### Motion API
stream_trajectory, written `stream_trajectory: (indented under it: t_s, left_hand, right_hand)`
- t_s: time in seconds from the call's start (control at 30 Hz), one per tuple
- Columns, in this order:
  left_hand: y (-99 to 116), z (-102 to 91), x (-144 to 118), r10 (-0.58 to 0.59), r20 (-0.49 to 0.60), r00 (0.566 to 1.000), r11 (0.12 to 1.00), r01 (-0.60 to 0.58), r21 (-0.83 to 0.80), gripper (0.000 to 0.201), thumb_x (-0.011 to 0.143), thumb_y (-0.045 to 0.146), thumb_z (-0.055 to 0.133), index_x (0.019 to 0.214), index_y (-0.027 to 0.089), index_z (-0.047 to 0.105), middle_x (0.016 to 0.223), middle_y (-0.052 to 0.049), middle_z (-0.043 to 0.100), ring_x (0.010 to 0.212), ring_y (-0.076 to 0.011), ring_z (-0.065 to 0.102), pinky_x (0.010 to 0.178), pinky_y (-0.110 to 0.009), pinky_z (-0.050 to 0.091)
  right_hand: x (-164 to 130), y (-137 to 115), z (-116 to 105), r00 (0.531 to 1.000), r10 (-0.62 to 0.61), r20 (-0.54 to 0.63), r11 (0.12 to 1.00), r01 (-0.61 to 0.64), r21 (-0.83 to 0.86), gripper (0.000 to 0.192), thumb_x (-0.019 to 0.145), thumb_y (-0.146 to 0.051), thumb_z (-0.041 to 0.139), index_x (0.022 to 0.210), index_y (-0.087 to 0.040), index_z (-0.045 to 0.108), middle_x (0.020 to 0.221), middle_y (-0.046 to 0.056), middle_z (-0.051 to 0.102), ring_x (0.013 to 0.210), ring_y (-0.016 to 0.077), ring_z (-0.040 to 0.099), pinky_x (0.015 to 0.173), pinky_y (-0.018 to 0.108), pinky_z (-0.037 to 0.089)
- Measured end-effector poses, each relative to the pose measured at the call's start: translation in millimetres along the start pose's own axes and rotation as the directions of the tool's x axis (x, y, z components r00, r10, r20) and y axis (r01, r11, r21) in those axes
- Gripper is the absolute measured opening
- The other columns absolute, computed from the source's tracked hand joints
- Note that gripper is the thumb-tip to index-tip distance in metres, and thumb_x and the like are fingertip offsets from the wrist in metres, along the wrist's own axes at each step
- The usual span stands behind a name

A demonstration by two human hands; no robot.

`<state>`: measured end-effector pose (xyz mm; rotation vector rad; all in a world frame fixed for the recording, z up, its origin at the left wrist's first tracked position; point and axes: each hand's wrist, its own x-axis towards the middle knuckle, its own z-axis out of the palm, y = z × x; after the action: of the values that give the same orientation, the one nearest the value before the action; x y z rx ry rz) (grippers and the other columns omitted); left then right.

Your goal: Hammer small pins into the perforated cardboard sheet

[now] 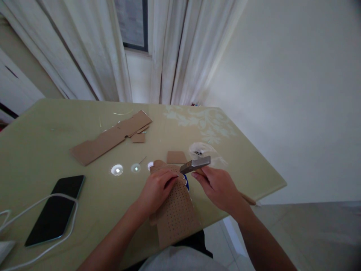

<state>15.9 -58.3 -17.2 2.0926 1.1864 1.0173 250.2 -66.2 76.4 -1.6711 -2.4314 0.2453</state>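
My right hand [218,187] is wrapped round the wooden handle of a hammer [195,164], close below its metal head. The head hovers near the fingertips of my left hand [158,188]. Those fingers are pinched together over a brown piece of cardboard [179,210] dotted with rows of small holes. Something tiny shows at the fingertips, too small to name. The cardboard lies at the table's near edge, and part of it is hidden under my left hand. A blue object [186,182] with white bits peeks out along its right side.
A long cardboard strip [113,141] and a small cardboard piece [176,157] lie farther back. A clear plastic bag [207,152] rests behind the hammer. At left are a black phone [58,209] and a white cable [73,218]. The table [242,154] ends at right.
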Motion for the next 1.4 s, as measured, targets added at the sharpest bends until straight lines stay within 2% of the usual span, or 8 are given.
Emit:
stream_trajectory:
  t_s: [0.27, 0.43, 0.63, 0.8, 0.97, 1.13, 1.3, 1.4]
  left_hand:
    - [0, -0.6, 1, 0.001, 0.009, 1.0, 1.0, -0.001, 0.018, 0.018, 0.103, 0.016, 0.063, 0.102, 0.023, 0.079, 0.103, -0.004, 0.083, 0.094, -0.0226, 0.077, 0.09, -0.038, 0.061]
    - [-1, 1.4, 1, 0.008, 0.023, 1.0, 1.0, -0.009, 0.029, 0.018, 0.102, 0.013, 0.064, 0.102, 0.023, 0.079, 0.104, -0.003, 0.082, 0.095, -0.0223, 0.077, 0.089, -0.037, 0.061]
    - [-1, 2.1, 0, 0.005, 0.011, 1.0, 1.0, -0.005, 0.029, 0.016, 0.102, 0.015, 0.066, 0.1, 0.023, 0.08, 0.101, -0.002, 0.081, 0.093, -0.0218, 0.076, 0.089, -0.036, 0.059]
    - [0, 1.8, 1, 0.004, 0.032, 0.999, 0.999, -0.005, 0.039, 0.018, 0.102, 0.013, 0.064, 0.101, 0.022, 0.079, 0.103, -0.003, 0.081, 0.095, -0.0226, 0.075, 0.089, -0.037, 0.059]
    - [0, 1.8, 1, -0.01, 0.023, 1.0, 0.999, 0.009, 0.043, 0.016, 0.103, 0.016, 0.064, 0.101, 0.023, 0.079, 0.105, -0.003, 0.081, 0.096, -0.0225, 0.076, 0.09, -0.037, 0.059]
    - [-1, 1.6, -1, 0.001, 0.034, 0.999, 0.998, -0.003, 0.056, 0.018, 0.103, 0.015, 0.062, 0.099, 0.022, 0.078, 0.102, -0.004, 0.081, 0.094, -0.0226, 0.075, 0.088, -0.037, 0.059]
    - [0, 1.9, -1, -0.014, 0.023, 1.0, 0.999, 0.013, 0.039, 0.016, 0.103, 0.016, 0.065, 0.102, 0.023, 0.079, 0.104, -0.003, 0.081, 0.096, -0.0227, 0.075, 0.091, -0.037, 0.058]
    - [0, 1.8, -1, -0.026, 0.022, 0.999, 0.999, 0.025, 0.048, 0.016, 0.101, 0.013, 0.066, 0.097, 0.023, 0.079, 0.102, -0.003, 0.079, 0.094, -0.0224, 0.073, 0.088, -0.036, 0.057]
  right_hand:
    - [-2, -7, -3, 0.999, 0.008, -0.031, 1.0, -0.009, -0.004, 0.031, 0.112, -0.042, 0.052, 0.102, -0.021, 0.073, 0.085, 0.007, 0.081, 0.076, 0.025, 0.076, 0.067, 0.033, 0.036]
    - [-1, -9, 1, 0.997, 0.007, 0.076, 0.998, -0.002, -0.061, 0.027, 0.112, -0.038, 0.054, 0.107, -0.02, 0.073, 0.089, 0.008, 0.083, 0.073, 0.0245, 0.076, 0.064, 0.033, 0.033]
    - [-6, -4, 2, 0.996, 0.021, -0.092, 0.999, -0.023, -0.029, 0.032, 0.113, -0.042, 0.051, 0.105, -0.021, 0.074, 0.088, 0.008, 0.082, 0.078, 0.0263, 0.076, 0.068, 0.034, 0.035]
    - [-6, -6, 7, 0.999, 0.007, 0.038, 0.998, -0.004, -0.065, 0.028, 0.112, -0.039, 0.055, 0.103, -0.021, 0.074, 0.087, 0.007, 0.082, 0.071, 0.0243, 0.074, 0.064, 0.034, 0.031]
    - [-6, -7, 7, 0.995, 0.039, -0.09, 0.999, -0.041, -0.028, 0.033, 0.113, -0.041, 0.051, 0.102, -0.021, 0.075, 0.085, 0.008, 0.081, 0.076, 0.0252, 0.075, 0.067, 0.033, 0.033]
    - [-8, -8, 12, 1.0, 0.028, 0.012, 1.0, -0.028, -0.009, 0.026, 0.111, -0.038, 0.055, 0.104, -0.022, 0.075, 0.087, 0.007, 0.082, 0.072, 0.0232, 0.073, 0.065, 0.033, 0.032]
    - [-10, -7, 13, 0.991, 0.065, -0.117, 0.997, -0.068, -0.028, 0.037, 0.113, -0.043, 0.048, 0.101, -0.021, 0.075, 0.081, 0.008, 0.08, 0.073, 0.0241, 0.073, 0.066, 0.033, 0.033]
    - [-9, -10, 13, 0.999, 0.038, -0.038, 0.998, -0.039, -0.043, 0.033, 0.112, -0.039, 0.05, 0.101, -0.021, 0.075, 0.084, 0.008, 0.081, 0.072, 0.0241, 0.074, 0.065, 0.034, 0.031]
